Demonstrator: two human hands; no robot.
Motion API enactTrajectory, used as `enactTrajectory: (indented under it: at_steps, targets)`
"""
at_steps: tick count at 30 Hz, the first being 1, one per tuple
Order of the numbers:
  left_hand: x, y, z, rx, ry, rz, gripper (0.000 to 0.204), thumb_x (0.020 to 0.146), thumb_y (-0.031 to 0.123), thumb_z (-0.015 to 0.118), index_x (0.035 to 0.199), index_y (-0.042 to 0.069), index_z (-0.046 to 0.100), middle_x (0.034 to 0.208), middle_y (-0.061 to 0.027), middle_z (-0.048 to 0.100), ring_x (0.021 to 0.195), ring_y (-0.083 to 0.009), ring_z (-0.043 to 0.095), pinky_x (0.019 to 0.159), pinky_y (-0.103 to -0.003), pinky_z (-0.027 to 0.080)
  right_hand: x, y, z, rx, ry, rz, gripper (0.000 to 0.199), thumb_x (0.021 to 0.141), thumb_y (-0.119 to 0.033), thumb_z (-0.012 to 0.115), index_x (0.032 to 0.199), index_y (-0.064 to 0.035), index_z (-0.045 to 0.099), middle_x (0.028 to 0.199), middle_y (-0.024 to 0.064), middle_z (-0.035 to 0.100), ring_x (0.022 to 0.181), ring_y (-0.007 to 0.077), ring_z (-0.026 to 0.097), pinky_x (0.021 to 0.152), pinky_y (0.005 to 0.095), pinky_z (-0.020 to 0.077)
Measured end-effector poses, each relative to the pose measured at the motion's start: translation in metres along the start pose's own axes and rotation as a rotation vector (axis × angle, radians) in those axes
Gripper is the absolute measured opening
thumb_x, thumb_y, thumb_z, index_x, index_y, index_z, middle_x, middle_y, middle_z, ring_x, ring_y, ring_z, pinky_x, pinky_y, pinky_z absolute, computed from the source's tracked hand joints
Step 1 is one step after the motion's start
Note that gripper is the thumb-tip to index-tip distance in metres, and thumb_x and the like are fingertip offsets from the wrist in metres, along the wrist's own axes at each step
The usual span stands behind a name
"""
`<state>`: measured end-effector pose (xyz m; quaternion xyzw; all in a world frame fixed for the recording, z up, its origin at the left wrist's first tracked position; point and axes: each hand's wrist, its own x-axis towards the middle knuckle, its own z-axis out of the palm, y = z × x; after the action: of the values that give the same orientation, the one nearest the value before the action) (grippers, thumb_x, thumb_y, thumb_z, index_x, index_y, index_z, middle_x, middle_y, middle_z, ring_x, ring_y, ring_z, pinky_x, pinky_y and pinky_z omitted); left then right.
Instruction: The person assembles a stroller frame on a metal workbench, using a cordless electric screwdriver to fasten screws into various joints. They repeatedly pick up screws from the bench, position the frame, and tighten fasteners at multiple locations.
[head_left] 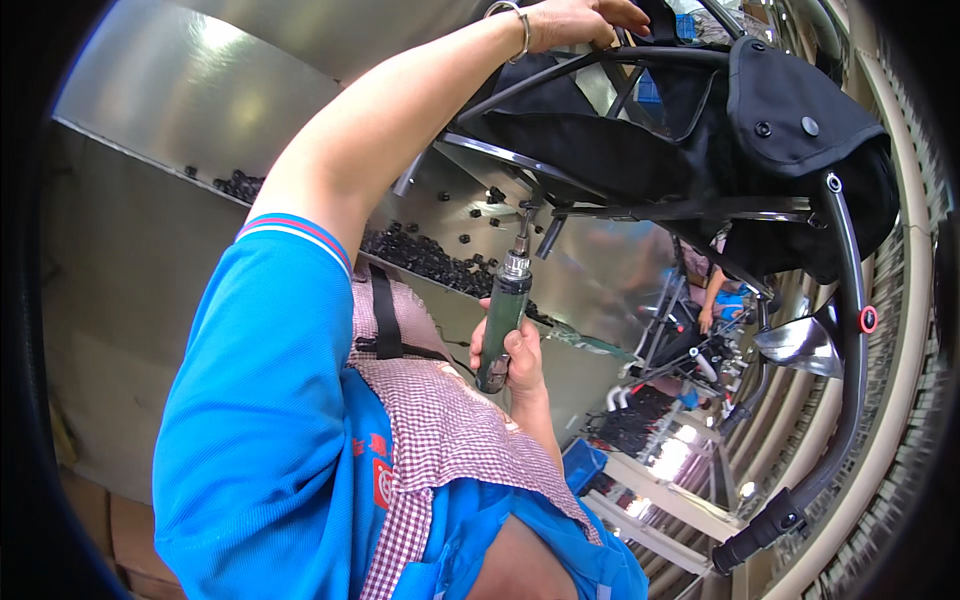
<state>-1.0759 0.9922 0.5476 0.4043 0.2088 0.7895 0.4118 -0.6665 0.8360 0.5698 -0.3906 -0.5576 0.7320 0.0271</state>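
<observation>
My right hand (522, 362) is wrapped round a green electric screwdriver (507, 320) with its bit pointing up. The bit's tip meets a small dark part (529, 205) beside the lower metal tubes of a stroller (700, 205) with black fabric. Whether a screw is on the bit is too small to tell. At the top, my left hand (585, 22), with a bracelet at its wrist, grips the stroller's upper frame, fingers bent over the tube. A curved tube with a black handle grip (758, 532) hangs down at the right.
Many small black plastic parts (430, 255) lie on the metal worktable (590, 275) behind the screwdriver. A beige curved rail (905, 330) runs along the right. Farther back are another person's arm (712, 300), more stroller frames, and a blue bin (584, 465). Cardboard boxes (135, 530) stand at lower left.
</observation>
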Motion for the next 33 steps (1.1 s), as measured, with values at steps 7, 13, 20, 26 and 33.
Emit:
enactTrajectory:
  at_steps: [7, 13, 20, 26, 33]
  targets:
    - [-0.006, 0.016, 0.028, 0.436, 0.33, 0.266, 0.062, 0.073, 0.008, 0.066, 0.133, -0.001, 0.052, 0.125, -0.0161, 0.061, 0.109, -0.0229, 0.059, 0.09, -0.032, 0.05, -0.007, 0.017, -0.03, -0.111, 0.0, 0.059, 0.083, 0.085, -0.057, 0.066, 0.131, 0.0085, 0.043, 0.077, 0.0146, 0.061, 0.059, 0.0207, 0.062, 0.054, 0.0303, 0.0521]
    - [0.041, 0.049, 0.048, 0.363, -0.027, 0.048, 0.044, 0.078, 0.02, 0.069, 0.118, 0.001, 0.064, 0.108, -0.0152, 0.069, 0.095, -0.0251, 0.067, 0.085, -0.034, 0.052, -0.014, 0.02, -0.044, -0.171, -0.01, 0.068, 0.084, 0.084, -0.058, 0.066, 0.131, 0.0082, 0.043, 0.077, 0.0146, 0.061, 0.059, 0.0202, 0.062, 0.054, 0.0301, 0.0515]
    - [0.054, 0.053, 0.072, 0.133, 0.097, -0.201, 0.031, 0.079, 0.024, 0.076, 0.108, 0.014, 0.074, 0.093, 0.0017, 0.066, 0.084, -0.0116, 0.056, 0.07, -0.03, 0.04, -0.012, 0.012, -0.031, -0.037, -0.001, 0.011, 0.077, 0.086, -0.051, 0.068, 0.134, 0.004, 0.044, 0.081, 0.0124, 0.062, 0.064, 0.02, 0.063, 0.061, 0.031, 0.0519]
    - [0.084, 0.056, 0.056, 0.381, 0.081, -0.21, 0.028, 0.083, 0.027, 0.07, 0.098, 0.004, 0.072, 0.083, -0.0021, 0.063, 0.074, -0.0137, 0.053, 0.066, -0.029, 0.043, 0.0, -0.012, 0.004, -0.061, -0.026, -0.015, 0.081, 0.086, -0.055, 0.065, 0.133, 0.0064, 0.041, 0.08, 0.0136, 0.061, 0.062, 0.0201, 0.062, 0.059, 0.0307, 0.0516]
    - [0.041, 0.085, 0.091, 1.178, 0.492, 0.111, 0.018, 0.075, 0.009, 0.059, 0.086, 0.009, 0.073, 0.092, -0.0132, 0.07, 0.089, -0.0302, 0.067, 0.076, -0.041, 0.054, 0.007, -0.014, 0.017, 0.061, -0.034, -0.116, 0.068, 0.092, -0.046, 0.063, 0.135, 0.0034, 0.044, 0.08, 0.0133, 0.062, 0.063, 0.0204, 0.062, 0.06, 0.0315, 0.0517]
